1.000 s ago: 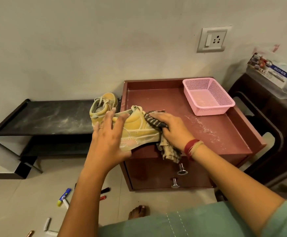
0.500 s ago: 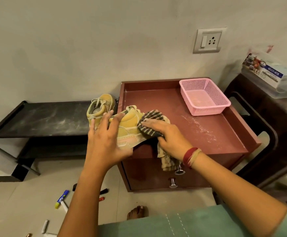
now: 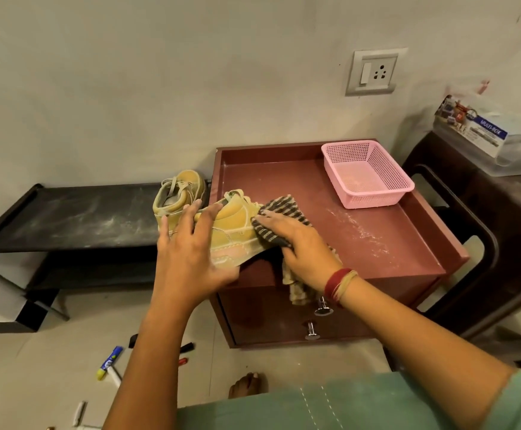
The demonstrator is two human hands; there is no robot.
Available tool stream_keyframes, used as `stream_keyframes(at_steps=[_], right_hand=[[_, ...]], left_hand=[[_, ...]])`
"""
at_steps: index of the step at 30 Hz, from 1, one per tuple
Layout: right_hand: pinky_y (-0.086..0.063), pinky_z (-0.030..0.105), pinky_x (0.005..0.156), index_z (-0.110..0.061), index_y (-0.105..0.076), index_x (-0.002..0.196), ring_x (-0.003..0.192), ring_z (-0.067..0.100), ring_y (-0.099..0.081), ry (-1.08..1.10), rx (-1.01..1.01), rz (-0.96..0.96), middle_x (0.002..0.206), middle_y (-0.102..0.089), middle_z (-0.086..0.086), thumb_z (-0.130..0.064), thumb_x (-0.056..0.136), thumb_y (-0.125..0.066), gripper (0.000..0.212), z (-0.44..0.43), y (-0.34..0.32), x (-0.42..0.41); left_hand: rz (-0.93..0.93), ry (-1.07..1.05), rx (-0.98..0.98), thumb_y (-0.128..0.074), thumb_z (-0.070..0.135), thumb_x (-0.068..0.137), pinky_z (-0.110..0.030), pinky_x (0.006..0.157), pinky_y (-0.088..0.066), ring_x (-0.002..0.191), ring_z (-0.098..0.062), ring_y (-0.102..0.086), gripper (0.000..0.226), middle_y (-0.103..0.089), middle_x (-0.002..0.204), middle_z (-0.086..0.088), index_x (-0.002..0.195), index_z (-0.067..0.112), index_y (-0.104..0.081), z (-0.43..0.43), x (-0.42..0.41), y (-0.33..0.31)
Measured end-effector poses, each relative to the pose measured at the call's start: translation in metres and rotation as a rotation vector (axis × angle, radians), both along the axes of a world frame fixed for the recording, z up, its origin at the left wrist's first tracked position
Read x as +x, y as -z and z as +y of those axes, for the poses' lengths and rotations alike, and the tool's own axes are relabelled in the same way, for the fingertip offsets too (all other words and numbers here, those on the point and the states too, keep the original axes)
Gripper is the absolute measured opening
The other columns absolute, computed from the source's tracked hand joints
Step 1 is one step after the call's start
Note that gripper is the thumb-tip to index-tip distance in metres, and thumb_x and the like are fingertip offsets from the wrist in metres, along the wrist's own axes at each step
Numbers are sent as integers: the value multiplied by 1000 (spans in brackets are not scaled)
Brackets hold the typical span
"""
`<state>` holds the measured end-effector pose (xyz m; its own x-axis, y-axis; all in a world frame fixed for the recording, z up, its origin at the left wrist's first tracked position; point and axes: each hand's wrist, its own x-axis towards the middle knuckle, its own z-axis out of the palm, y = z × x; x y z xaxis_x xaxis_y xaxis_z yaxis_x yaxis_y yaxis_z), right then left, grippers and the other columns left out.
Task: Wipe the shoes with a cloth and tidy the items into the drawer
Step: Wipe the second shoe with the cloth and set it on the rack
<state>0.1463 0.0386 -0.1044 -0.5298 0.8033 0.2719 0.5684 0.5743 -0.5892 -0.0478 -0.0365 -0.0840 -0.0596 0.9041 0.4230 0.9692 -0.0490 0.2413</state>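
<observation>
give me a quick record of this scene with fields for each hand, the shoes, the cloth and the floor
left hand: grips the held shoe at the front left edge of the cabinet
right hand: presses the striped cloth on that shoe
second shoe: on the black rack, left of the cabinet
pink basket: back right on the cabinet
drawers: look shut
floor: markers lie loose
</observation>
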Motion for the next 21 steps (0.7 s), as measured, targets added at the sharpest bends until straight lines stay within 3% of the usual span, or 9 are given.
stream_keyframes(at_steps=[2,5,9,13,17,19,21], right_hand=[[-22,26,114,-24,-47,136,133,15,-37,38,6,29,143,-43,1,14,75,-44,72,5,2,1],[-17,19,112,-22,-48,135,134,18,-37,194,-7,68,143,-44,3,13,78,-44,68,12,1,2],[-21,22,113,-25,-48,135,134,11,-36,-73,4,79,142,-45,1,15,72,-43,74,-4,4,-4],[-19,20,111,-22,-49,134,135,18,-37,207,-23,148,143,-44,4,16,77,-43,69,8,4,1],[-18,25,115,-25,-47,135,136,11,-33,-75,20,79,145,-41,-1,15,72,-43,75,-14,11,-4],[-19,29,116,-24,-47,136,137,14,-33,33,2,101,146,-39,0,16,74,-43,74,-3,12,1],[-14,22,114,-26,-44,138,138,16,-30,193,-27,88,149,-35,0,14,79,-44,71,5,10,5]], left_hand=[[-4,4,8,-81,47,56,-56,115,-11,139,-25,-31,100,-41,143,-11,140,27,-31,1,0,-1],[9,8,14,-82,47,55,-56,115,-12,138,-26,-33,102,-42,142,-13,139,26,-29,1,2,0],[-13,-4,10,-75,53,55,-56,115,-12,138,-26,-33,99,-45,140,-12,139,24,-31,2,0,1],[-4,-7,7,-81,49,55,-57,115,-13,137,-27,-34,100,-45,140,-12,138,25,-30,2,2,-1],[-25,-22,-2,-81,52,56,-55,115,-11,138,-24,-32,101,-44,141,-11,140,23,-32,3,0,1],[-43,-32,-21,-78,54,55,-54,115,-9,139,-24,-31,102,-43,143,-11,141,23,-33,3,-1,1],[-50,-32,-26,-72,57,53,-53,115,-8,139,-23,-31,102,-43,143,-10,141,22,-33,3,0,0]])
